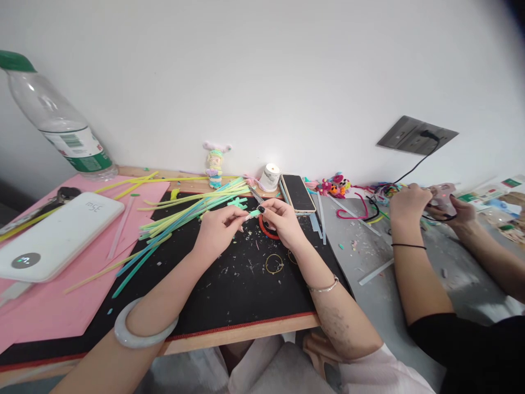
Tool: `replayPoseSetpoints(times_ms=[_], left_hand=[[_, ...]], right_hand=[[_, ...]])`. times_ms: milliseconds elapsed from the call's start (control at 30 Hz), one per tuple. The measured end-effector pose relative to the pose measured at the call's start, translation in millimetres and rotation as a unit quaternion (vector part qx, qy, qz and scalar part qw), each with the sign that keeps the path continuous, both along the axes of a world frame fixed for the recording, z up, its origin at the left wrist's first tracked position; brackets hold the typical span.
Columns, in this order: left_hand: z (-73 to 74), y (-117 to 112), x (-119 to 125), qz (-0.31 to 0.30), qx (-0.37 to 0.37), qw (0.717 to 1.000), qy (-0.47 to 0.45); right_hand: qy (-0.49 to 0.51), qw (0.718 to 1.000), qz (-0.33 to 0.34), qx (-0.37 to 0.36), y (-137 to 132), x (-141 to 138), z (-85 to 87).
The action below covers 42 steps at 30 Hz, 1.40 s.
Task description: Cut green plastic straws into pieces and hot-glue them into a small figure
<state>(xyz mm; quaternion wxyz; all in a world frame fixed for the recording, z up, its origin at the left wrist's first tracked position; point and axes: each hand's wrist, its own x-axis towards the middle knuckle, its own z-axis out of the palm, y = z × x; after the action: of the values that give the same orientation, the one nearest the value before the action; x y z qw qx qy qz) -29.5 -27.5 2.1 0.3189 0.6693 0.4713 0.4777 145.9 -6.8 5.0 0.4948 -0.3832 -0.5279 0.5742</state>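
Note:
My left hand (219,225) pinches one end of a short mint-green fuzzy stick piece (254,214) above the black mat (229,284). My right hand (282,220) grips red-handled scissors (262,210), whose blades point up-left at the same piece. Both hands are closed and almost touch. A fan of long green, blue and yellow sticks (184,210) lies just left of my left hand. Small green cut pieces (238,203) rest beyond my fingers.
A white power bank (57,232) lies on pink foam sheet (61,306) at left, a plastic bottle (61,120) behind it. A phone (298,192), small doll (215,164) and tape roll (269,176) stand at the back. At right another person's hands (426,205) hold a glue gun.

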Motion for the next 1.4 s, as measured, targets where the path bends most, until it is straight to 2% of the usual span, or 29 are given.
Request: replayPoseSetpoints(times_ms=[167,333,500,833,1200,1300,1400], left_hand=[[0.8,2.4,1.3,-0.012,-0.079,0.994,-0.077],[-0.2,7.0,1.8,-0.008,-0.154,0.971,-0.181],[1.0,6.6,2.0,-0.024,-0.195,0.959,-0.202],[1.5,6.3,3.2,-0.034,-0.166,0.967,-0.192],[-1.9,7.7,-0.1,0.018,-0.13,0.984,-0.119],[-3.3,8.5,-0.5,0.027,-0.137,0.984,-0.109],[-5.9,8.9,-0.4,0.032,-0.136,0.986,-0.088]], right_hand=[[-0.004,1.0,-0.003,0.0,0.4,0.3,-0.1],[-0.005,1.0,0.008,0.007,0.0,0.5,1.5],[-0.022,0.999,0.005,0.024,0.8,1.5,-0.2],[-0.016,1.0,-0.016,-0.01,2.6,1.1,-2.2],[-0.067,0.998,-0.009,0.005,2.8,1.4,-4.7],[-0.144,0.986,-0.046,0.075,2.8,2.6,-3.0],[-0.262,0.938,-0.087,0.208,0.4,3.0,1.6]])
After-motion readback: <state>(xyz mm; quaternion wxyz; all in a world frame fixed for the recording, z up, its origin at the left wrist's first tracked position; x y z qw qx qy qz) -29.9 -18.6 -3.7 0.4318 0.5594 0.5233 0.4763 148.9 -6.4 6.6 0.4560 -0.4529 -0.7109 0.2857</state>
